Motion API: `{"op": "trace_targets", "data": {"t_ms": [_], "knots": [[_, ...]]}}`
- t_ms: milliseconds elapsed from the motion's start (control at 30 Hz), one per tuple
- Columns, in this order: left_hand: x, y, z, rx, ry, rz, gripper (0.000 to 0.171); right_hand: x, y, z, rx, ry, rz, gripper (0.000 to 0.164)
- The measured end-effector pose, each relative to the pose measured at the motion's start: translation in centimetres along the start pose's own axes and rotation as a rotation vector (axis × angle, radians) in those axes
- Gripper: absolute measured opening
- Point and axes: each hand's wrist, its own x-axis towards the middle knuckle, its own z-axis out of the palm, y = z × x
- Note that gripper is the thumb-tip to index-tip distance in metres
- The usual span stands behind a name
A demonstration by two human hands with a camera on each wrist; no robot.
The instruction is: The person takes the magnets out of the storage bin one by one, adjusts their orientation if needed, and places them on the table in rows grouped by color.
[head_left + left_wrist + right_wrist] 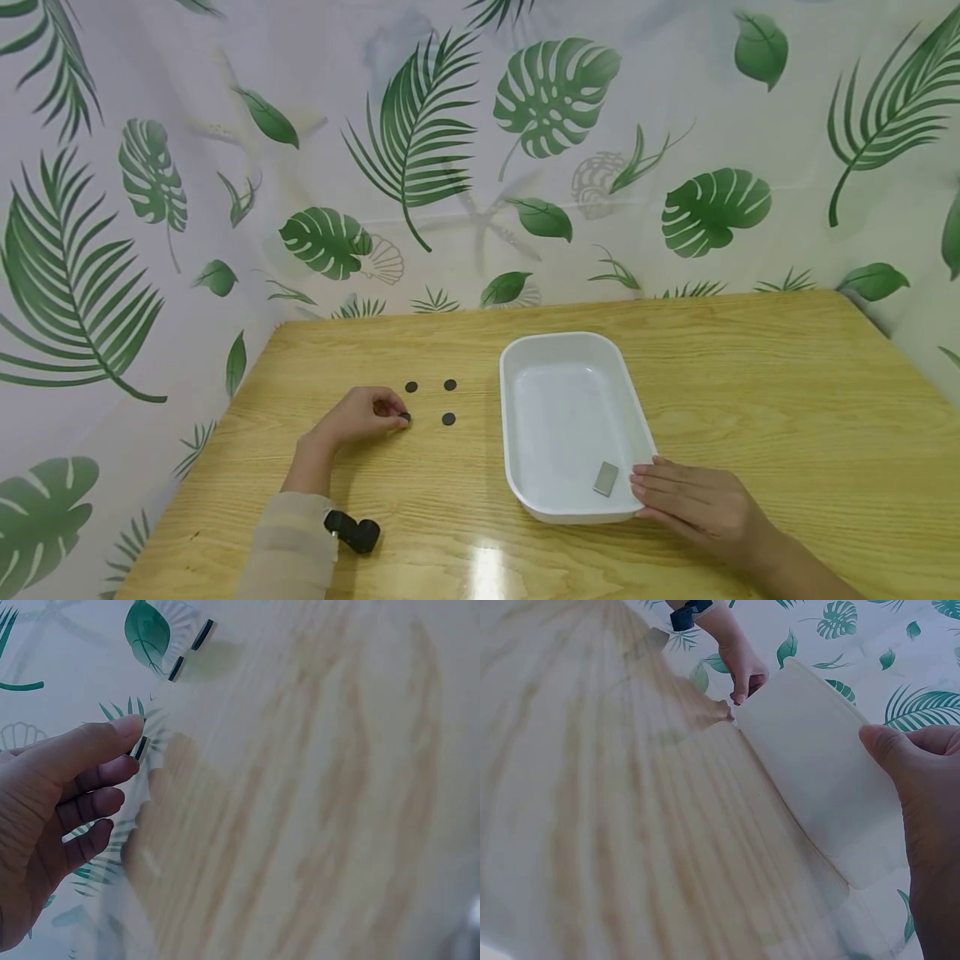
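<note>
My left hand point(365, 414) pinches a small black disc point(405, 416) between thumb and fingertips, low over the wooden table. In the left wrist view the held disc point(141, 748) shows edge-on as a thin dark strip. Three similar flat discs lie beside the hand: one black disc point(411, 387) behind it, another point(450, 385) at the back right, a third point(448, 419) to its right. My right hand point(701, 502) holds the near right corner of a white rectangular tray point(504, 425), fingers over the rim. Inside that corner lies a small grey rectangular block point(606, 478).
The wooden table point(757, 383) runs back to a leaf-patterned curtain point(637, 100), which also hangs along the left side. A black wrist camera point(354, 532) sits on the left sleeve point(291, 542).
</note>
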Motion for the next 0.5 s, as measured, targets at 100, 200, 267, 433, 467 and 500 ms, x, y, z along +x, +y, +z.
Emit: {"op": "trace_targets", "data": {"t_ms": [100, 200, 267, 433, 467, 500], "knots": [[-0.03, -0.19, 0.05, -0.007, -0.009, 0.007, 0.010, 0.00, 0.00, 0.00, 0.000, 0.000, 0.001, 0.021], [-0.11, -0.37, 0.09, -0.008, -0.019, 0.015, 0.010, 0.05, 0.01, 0.00, 0.002, -0.002, 0.001, 0.021], [-0.16, -0.44, 0.10, -0.004, -0.022, 0.017, 0.010, 0.06, 0.01, 0.01, 0.003, -0.003, 0.000, 0.021], [-0.04, -0.73, 0.19, -0.012, -0.025, 0.015, 0.010, -0.04, 0.04, 0.02, 0.004, -0.004, 0.000, 0.021], [-0.02, -0.79, 0.20, -0.017, -0.026, 0.015, 0.010, -0.07, 0.03, 0.02, 0.004, -0.005, 0.002, 0.021], [-0.01, -0.85, 0.22, -0.019, -0.027, 0.013, 0.010, -0.09, 0.03, 0.02, 0.005, -0.005, 0.004, 0.021]]}}
